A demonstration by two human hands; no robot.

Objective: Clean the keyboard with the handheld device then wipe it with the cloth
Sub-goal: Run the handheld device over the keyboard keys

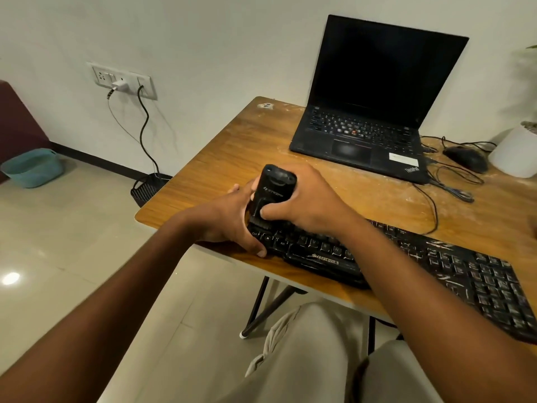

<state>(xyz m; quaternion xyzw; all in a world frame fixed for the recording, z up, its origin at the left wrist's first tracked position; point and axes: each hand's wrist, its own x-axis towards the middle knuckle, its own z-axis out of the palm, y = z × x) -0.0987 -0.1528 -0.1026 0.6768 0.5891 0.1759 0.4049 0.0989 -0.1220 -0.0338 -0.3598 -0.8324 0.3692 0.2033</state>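
Observation:
A black keyboard [453, 271] with dusty white marks lies along the near edge of the wooden table [232, 146]. A black handheld device [271, 193] stands upright with its brush end on the keyboard's left end. My right hand [308, 199] is wrapped around the device, thumb on its front. My left hand [232, 219] grips the keyboard's left end, fingers curled over its front corner. No cloth is visible.
An open black laptop [366, 117] stands at the back of the table, with a black mouse [466, 158], tangled cables [447, 184] and a white plant pot [514, 152] to its right. On the floor sit a teal basket [33, 167] and a black basket [148, 187].

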